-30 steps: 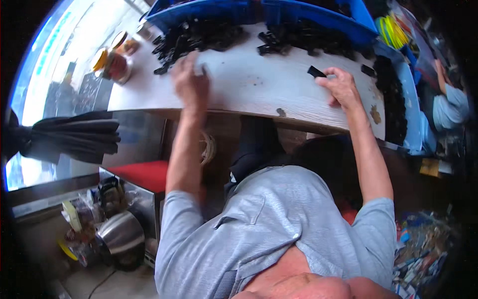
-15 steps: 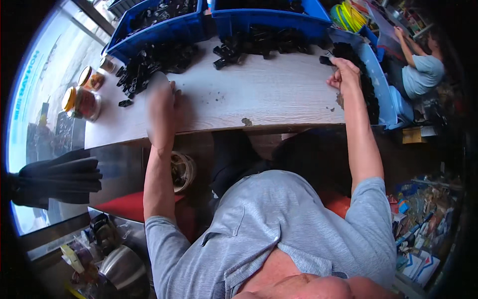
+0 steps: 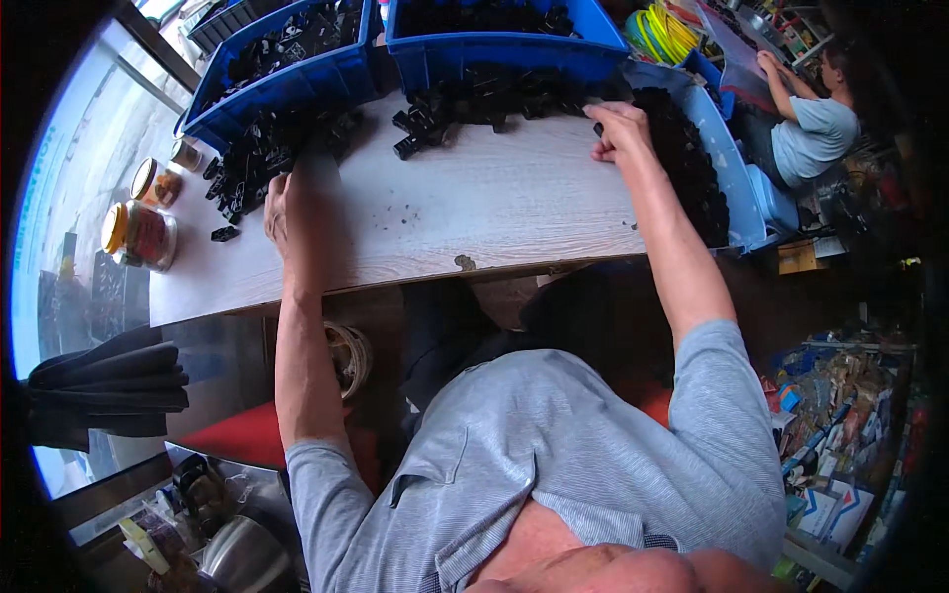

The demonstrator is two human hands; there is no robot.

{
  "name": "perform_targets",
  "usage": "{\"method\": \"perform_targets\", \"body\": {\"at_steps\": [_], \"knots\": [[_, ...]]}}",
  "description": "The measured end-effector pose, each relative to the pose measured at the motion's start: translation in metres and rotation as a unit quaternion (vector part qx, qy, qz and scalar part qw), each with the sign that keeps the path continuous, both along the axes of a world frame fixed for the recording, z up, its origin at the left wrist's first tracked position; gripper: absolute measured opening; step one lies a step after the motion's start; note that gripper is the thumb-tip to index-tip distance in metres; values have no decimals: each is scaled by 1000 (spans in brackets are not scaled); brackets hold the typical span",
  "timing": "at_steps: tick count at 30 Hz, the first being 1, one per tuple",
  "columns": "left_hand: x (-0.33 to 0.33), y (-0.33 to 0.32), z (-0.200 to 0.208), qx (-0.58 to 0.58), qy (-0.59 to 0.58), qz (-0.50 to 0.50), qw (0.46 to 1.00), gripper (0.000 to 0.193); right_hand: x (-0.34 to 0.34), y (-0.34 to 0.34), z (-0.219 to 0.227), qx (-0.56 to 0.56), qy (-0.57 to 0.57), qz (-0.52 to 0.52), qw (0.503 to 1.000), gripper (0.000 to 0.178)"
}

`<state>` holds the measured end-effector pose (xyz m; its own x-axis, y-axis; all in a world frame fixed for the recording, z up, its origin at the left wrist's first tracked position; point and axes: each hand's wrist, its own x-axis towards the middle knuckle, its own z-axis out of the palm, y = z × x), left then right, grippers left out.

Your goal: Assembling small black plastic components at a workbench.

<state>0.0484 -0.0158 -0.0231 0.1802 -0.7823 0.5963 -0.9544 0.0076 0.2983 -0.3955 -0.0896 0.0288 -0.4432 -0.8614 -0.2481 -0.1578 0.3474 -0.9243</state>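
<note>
My right hand (image 3: 623, 130) is closed over the right part of the table, its fingers pinching a small black plastic part (image 3: 598, 128) that is mostly hidden. My left hand (image 3: 285, 215) is at the near edge of a loose heap of black plastic parts (image 3: 252, 163) on the left. Motion and shadow smear its fingers, so I cannot make out whether it holds anything. More black parts (image 3: 425, 121) lie in a row along the back of the white wood-grain table (image 3: 474, 203). Beside my right hand stands a light-blue bin (image 3: 727, 158) full of small black pieces.
Two blue crates (image 3: 287, 79) (image 3: 509, 49) of black parts line the back. Jars with yellow lids (image 3: 138, 237) stand at the left table edge. A co-worker (image 3: 811, 124) sits at the far right. Below the table is a round bucket (image 3: 348, 358).
My right hand has moved left, away from the light-blue bin, with the black part in its fingers. My left hand is still by the left heap, blurred. The whole view has shifted slightly.
</note>
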Motion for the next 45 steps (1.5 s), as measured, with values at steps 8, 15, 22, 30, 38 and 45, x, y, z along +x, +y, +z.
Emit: {"method": "perform_targets", "body": {"at_steps": [8, 15, 22, 30, 38, 45], "knots": [[7, -8, -4, -25, -4, 48, 999, 23, 15, -20, -4, 24, 70, 11, 997, 28], [10, -6, -11, 9, -32, 23, 999, 32, 13, -12, -11, 16, 33, 16, 999, 22], [10, -8, -13, 10, -38, 14, 999, 30, 19, -26, -10, 56, 65, 11, 996, 27], [15, -10, -11, 0, 37, 35, 999, 23, 18, -22, -17, 18, 7, 10, 1000, 28], [17, -10, -5, 21, 109, 65, 992, 26, 28, 36, -3, 20, 7, 180, 984, 23], [18, -6, -5, -14, 10, -15, 1000, 31, 51, 60, -3, 16, 46, 214, 976, 31]]}}
